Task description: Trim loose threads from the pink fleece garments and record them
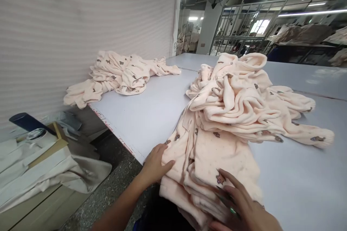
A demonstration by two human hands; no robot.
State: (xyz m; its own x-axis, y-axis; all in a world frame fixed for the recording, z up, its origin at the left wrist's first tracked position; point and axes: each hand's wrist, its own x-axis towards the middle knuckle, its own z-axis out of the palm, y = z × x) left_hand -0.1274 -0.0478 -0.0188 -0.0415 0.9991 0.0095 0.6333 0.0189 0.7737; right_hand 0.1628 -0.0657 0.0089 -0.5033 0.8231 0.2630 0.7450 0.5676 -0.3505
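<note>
A stack of pale pink fleece garments (225, 151) with small brown printed figures lies at the table's near edge, its lower layers hanging over. My left hand (155, 164) rests against the left side of the stack, thumb and fingers apart on the cloth. Low over the front of the stack is my right hand (244, 202), its index finger stretched toward a star-shaped print. Within its curled fingers sits a dark, slim pointed tool that looks like thread snips (226, 200), partly hidden by the hand. Bunched sleeves and hoods are heaped on the far part of the stack.
Another heap of the same pink garments (127, 74) lies at the table's left corner by a whitish sheet wall (86, 18). The pale table (130, 115) extends back and right. At lower left, a cabinet (32, 205) carries white cloth and a box. Metal racks (246, 21) stand behind.
</note>
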